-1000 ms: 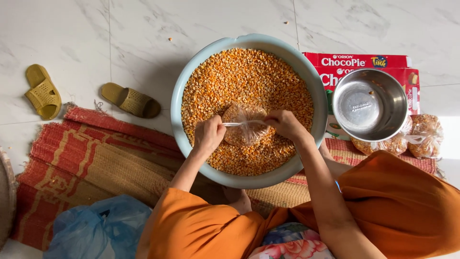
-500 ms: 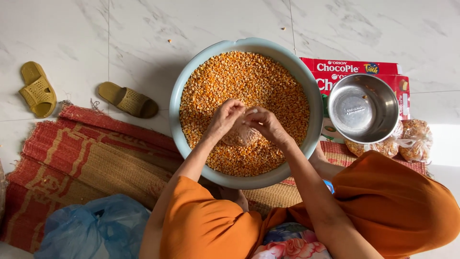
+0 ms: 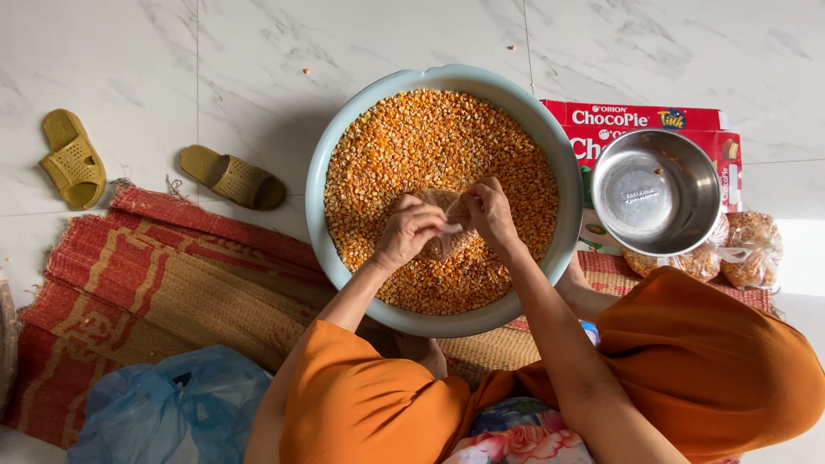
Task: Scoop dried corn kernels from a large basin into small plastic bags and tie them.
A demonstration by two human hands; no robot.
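Note:
A wide pale-blue basin [image 3: 320,185] full of orange corn kernels [image 3: 430,142] stands on the floor in front of me. Both my hands meet over its middle. My left hand [image 3: 407,230] and my right hand [image 3: 486,210] pinch the top of a small clear plastic bag [image 3: 443,208] filled with kernels, which rests on the heap between them. My fingers hide the bag's mouth.
A steel bowl [image 3: 655,191] sits on a red carton [image 3: 643,119] at the right, with filled kernel bags [image 3: 749,249] beside it. A red woven mat [image 3: 163,275], two yellow slippers [image 3: 232,177], and a blue plastic bag [image 3: 172,408] lie at the left.
My hands have come together from holding the bag wide apart. They now close over the bag's top at the basin's middle.

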